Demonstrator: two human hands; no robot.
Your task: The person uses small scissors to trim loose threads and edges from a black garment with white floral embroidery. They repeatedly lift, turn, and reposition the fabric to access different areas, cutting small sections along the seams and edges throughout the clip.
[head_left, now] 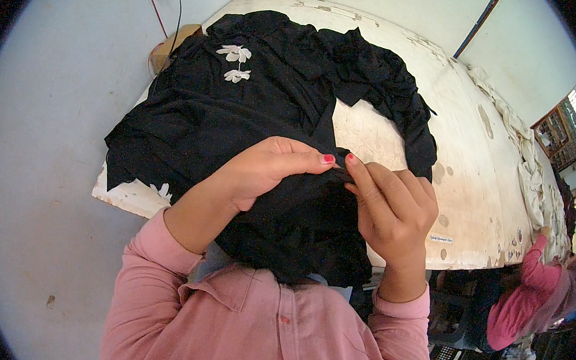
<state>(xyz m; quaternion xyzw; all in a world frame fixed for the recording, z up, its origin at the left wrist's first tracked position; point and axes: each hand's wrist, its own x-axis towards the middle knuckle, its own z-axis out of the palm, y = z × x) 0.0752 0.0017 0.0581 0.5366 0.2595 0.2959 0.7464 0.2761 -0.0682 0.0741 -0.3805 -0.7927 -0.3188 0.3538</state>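
Observation:
A black garment [253, 109] with long sleeves lies spread over the table, and its near part hangs over the front edge towards my lap. Two white flower-shaped pieces [234, 53] show on its upper left. My left hand [268, 168] pinches the black cloth between thumb and fingers, close to the middle of the view. Just right of it, my right hand [394, 205] also pinches an edge of the same cloth, its thumb and index finger pressed together. Whether a needle or thread is between the fingertips is too small to tell.
The pale, worn table [463, 187] stretches away to the right. Cream cloth [518, 137] lies along its far side. A person in pink [529, 294] works at the right. A brown box [173, 46] and a power cord [179, 9] are by the left wall.

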